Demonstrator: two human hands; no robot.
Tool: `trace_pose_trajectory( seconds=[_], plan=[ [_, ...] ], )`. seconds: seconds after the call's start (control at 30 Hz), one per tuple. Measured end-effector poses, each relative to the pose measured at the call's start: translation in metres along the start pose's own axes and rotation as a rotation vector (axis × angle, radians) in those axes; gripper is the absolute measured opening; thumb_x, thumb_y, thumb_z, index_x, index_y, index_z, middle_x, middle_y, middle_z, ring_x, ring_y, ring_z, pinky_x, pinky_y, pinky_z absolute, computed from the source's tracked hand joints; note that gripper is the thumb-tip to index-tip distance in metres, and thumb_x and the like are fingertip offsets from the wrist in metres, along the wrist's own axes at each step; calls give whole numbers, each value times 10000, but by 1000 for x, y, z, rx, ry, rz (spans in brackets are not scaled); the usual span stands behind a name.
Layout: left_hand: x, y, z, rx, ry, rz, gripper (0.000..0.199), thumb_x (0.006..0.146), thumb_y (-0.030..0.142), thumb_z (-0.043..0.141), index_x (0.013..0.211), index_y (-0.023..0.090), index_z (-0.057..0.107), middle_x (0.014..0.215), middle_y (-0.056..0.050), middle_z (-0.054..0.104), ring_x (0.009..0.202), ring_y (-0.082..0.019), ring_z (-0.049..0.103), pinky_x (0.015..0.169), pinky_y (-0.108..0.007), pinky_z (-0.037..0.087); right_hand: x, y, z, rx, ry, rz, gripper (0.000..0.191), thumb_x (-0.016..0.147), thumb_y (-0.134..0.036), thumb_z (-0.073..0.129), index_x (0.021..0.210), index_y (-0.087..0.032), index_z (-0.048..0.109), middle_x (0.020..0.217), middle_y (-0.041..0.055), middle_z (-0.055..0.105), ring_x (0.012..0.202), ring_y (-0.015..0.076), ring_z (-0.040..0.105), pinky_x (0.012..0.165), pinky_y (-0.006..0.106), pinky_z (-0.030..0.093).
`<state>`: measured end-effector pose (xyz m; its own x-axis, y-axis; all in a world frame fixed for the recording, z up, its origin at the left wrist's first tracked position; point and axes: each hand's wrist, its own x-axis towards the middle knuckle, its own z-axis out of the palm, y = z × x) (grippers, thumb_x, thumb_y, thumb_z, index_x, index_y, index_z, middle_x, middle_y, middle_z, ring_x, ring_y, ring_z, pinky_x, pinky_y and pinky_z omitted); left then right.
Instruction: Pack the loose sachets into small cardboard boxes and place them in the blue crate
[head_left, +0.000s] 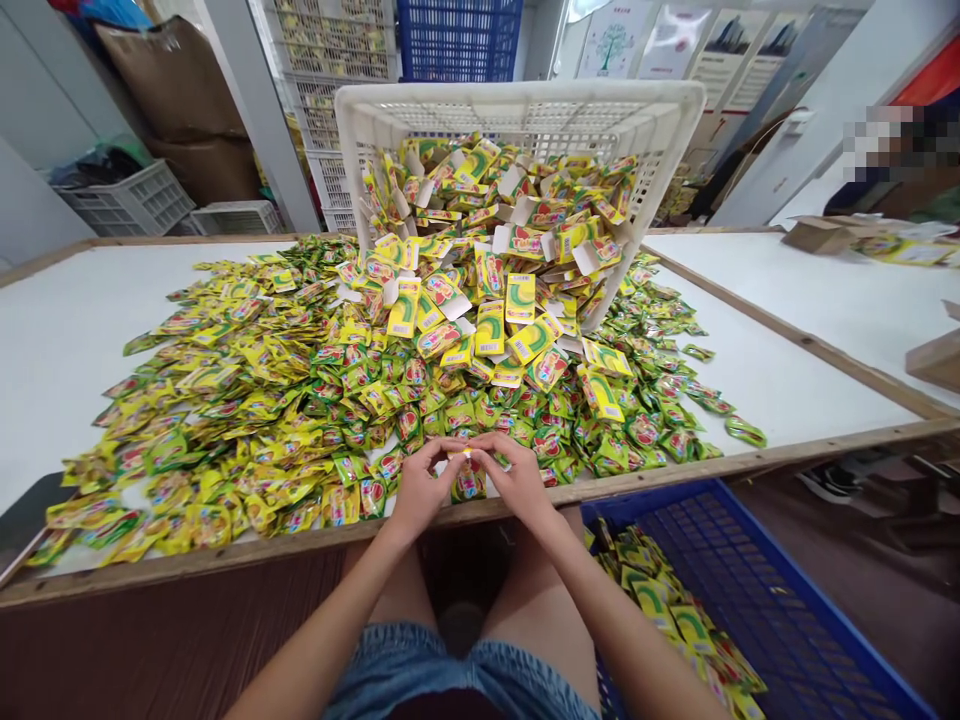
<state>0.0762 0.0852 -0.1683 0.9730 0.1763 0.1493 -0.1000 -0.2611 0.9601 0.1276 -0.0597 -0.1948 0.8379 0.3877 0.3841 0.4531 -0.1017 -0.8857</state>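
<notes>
Both hands meet at the table's front edge over one small yellow box (pixel 469 480), which stands below their fingertips. My left hand (pixel 427 483) pinches the box's top from the left, and my right hand (pixel 517 474) pinches it from the right. Thumbs and forefingers nearly touch at a small white flap. Around them lies a wide heap of green and yellow packets (pixel 285 400). Behind, a tipped white basket (pixel 525 95) spills yellow boxes (pixel 520 298) with open flaps onto the heap.
A blue crate (pixel 780 590) holding yellow packs is low at the right. Wooden strips (pixel 795 335) edge the table. A dark flat object (pixel 34 515) lies at the left corner. Cardboard boxes (pixel 821 235) are at the right; stacked crates (pixel 337 60) stand behind.
</notes>
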Motion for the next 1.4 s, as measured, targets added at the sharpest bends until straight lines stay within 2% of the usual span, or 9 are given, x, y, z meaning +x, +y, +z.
trace_pose_trajectory(
  seconds=[0.27,0.57,0.8,0.93,1.0,1.1,1.17,1.3,1.4],
  plan=[
    [14,-8,5,50,81,-49,173,767,317,587,821,164,646,752,-27,638,687,-153,566,649,-240,432,19,8,1,-59,-67,86,139,849,-297,503,835,-198,600,716,12,645,628,154,598,609,267,466],
    [0,-16,1,-10,5,-90,216,765,327,597,902,167,646,832,-40,658,772,-177,599,705,-269,463,-9,17,12,121,-34,124,193,841,-282,507,1021,-218,532,944,44,638,821,170,615,717,288,489],
    [-3,-16,14,-80,8,-67,304,788,253,580,1058,221,444,896,-28,609,836,-170,607,762,-291,471,-13,11,27,78,100,127,201,838,-178,428,1012,-214,522,956,53,607,843,177,582,753,310,477],
    [-4,-16,17,-23,-7,27,474,785,245,592,1201,227,367,1021,-67,585,958,-190,575,860,-329,441,-24,-9,-15,-41,289,140,207,863,-219,391,1017,-211,528,984,68,599,872,182,575,772,314,466],
    [-3,-16,15,38,-16,52,464,778,251,603,1194,209,402,1074,-88,569,999,-199,553,902,-340,416,-38,-14,-65,-184,366,220,228,863,-292,409,1047,-214,519,1001,83,600,871,199,579,748,326,467],
    [-3,-15,15,110,-41,41,305,813,263,553,1100,188,486,1019,-81,585,940,-187,566,858,-321,437,-56,-6,-144,-598,330,437,259,801,-428,486,930,-218,567,867,81,630,779,245,594,688,370,451],
    [-4,-12,18,179,-118,68,223,829,263,525,1037,184,525,958,-65,595,871,-175,574,812,-308,450,-55,9,-174,-800,362,439,385,741,-511,530,950,-187,548,921,121,620,852,286,579,736,407,434],
    [-11,-7,22,365,-326,220,150,854,228,467,943,178,577,926,-73,600,892,-188,553,818,-317,429,-12,44,-163,-881,427,365,646,728,-557,534,1165,-95,423,1078,206,557,981,320,528,795,417,399],
    [-18,-4,16,395,-362,272,166,863,208,442,930,179,591,928,-82,605,906,-193,552,822,-318,428,23,51,-130,-925,357,442,564,751,-470,538,1153,-87,442,1032,208,573,960,340,524,779,435,368]
  ],
)
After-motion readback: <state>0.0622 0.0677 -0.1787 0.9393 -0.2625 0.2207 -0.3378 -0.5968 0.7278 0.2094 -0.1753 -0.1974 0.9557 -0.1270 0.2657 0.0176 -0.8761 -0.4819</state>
